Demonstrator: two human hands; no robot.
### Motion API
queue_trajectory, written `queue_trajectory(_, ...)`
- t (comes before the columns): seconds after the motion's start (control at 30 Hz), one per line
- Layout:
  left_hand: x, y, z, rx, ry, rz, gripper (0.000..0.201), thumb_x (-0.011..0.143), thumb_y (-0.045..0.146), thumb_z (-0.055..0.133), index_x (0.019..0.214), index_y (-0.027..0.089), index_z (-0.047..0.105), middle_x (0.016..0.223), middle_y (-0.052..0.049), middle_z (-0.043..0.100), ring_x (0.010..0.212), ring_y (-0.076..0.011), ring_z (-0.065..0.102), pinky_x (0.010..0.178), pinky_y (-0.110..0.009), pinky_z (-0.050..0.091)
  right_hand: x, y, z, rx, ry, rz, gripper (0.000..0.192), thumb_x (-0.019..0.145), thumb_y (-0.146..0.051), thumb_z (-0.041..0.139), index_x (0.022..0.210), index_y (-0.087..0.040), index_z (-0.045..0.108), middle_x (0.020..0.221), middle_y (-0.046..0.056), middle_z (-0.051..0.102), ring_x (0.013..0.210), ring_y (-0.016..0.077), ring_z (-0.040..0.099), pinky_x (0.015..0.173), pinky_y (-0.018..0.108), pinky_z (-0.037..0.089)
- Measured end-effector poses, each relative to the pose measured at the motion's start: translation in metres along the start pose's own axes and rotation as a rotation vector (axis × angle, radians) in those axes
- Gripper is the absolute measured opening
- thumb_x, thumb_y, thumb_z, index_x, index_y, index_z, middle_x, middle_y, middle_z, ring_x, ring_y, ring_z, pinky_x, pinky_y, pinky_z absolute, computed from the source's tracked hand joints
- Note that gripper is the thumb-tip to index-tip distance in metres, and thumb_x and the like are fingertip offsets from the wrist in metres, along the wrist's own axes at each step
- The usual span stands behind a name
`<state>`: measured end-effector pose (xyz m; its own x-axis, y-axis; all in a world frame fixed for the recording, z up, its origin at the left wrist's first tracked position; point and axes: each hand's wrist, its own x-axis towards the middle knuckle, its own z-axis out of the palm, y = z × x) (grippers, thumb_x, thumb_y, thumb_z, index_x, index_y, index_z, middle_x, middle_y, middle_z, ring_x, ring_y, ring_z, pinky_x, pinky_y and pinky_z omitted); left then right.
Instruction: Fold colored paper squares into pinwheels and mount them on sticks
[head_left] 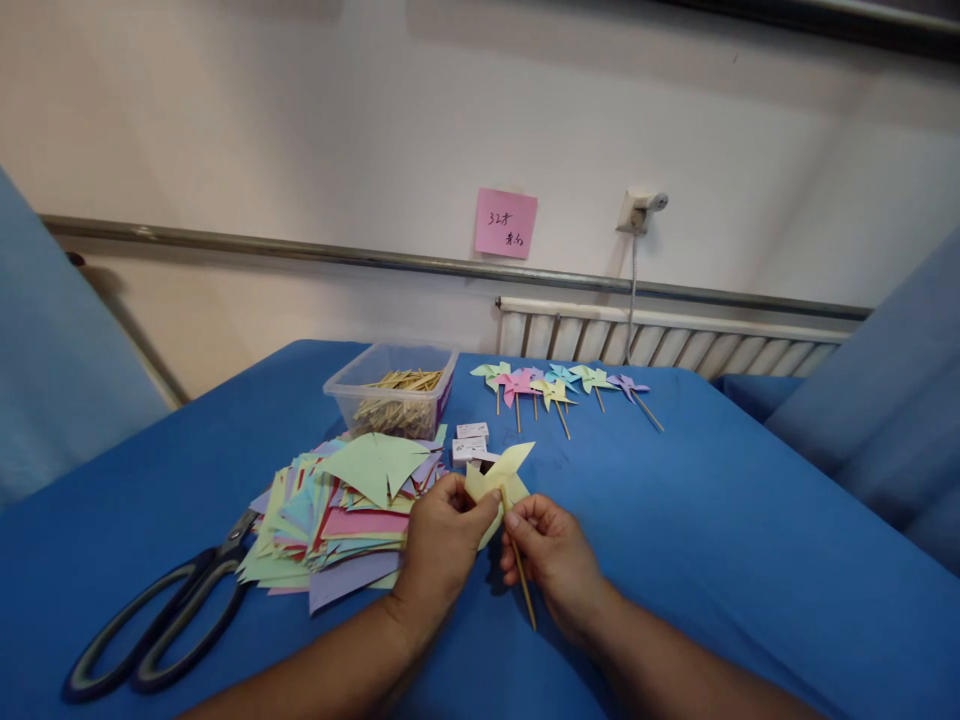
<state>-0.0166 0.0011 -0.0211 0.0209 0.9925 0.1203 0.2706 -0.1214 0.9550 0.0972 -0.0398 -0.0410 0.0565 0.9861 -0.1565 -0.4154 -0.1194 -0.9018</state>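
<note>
A pale yellow paper pinwheel [508, 468] is held up over the near middle of the table. My left hand [448, 530] is closed on its paper blades, thumb at the centre. Between the fingers of my right hand [553, 555] is the thin wooden stick [527, 590], its top against the back of the pinwheel and its lower end slanting down toward me. Whether the two are joined is hidden by my fingers. Just beyond my left hand lie small white boxes [470, 440]. To the left is a heap of cut coloured paper squares [330, 525].
Black-handled scissors [161, 625] lie left of the paper. A clear plastic tub [352, 400] of wooden sticks stands behind the heap. Several finished pinwheels [555, 388] lie at the far side of the blue-covered table [675, 520]. Behind are a radiator [675, 325] and wall.
</note>
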Motion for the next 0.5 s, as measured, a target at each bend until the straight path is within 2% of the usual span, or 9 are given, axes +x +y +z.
queue_trajectory(0.3, -0.004, 0.008, 0.0, -0.082, -0.018, -0.005, 0.024, 0.064, 0.034, 0.069, 0.06, 0.019, 0.05, 0.054, 0.005, 0.053, 0.051, -0.0114, 0.049, 0.049, -0.021, 0.035, -0.001, -0.003, 0.0, -0.002, -0.015, -0.003, 0.041, 0.063, -0.05, 0.072, 0.066, -0.016, 0.049, 0.046, -0.004, 0.055, 0.035, 0.0069, 0.047, 0.037, 0.019, 0.041)
queue_trajectory(0.5, -0.007, 0.016, -0.001, -0.031, -0.015, 0.051, 0.022, 0.068, 0.032, 0.065, 0.061, 0.019, 0.048, 0.055, 0.005, 0.051, 0.053, -0.0115, 0.049, 0.049, -0.021, 0.036, -0.002, -0.005, -0.001, -0.006, 0.003, -0.001, 0.043, 0.061, -0.052, 0.073, 0.067, -0.016, 0.05, 0.049, -0.004, 0.056, 0.035, 0.0066, 0.047, 0.037, 0.019, 0.041)
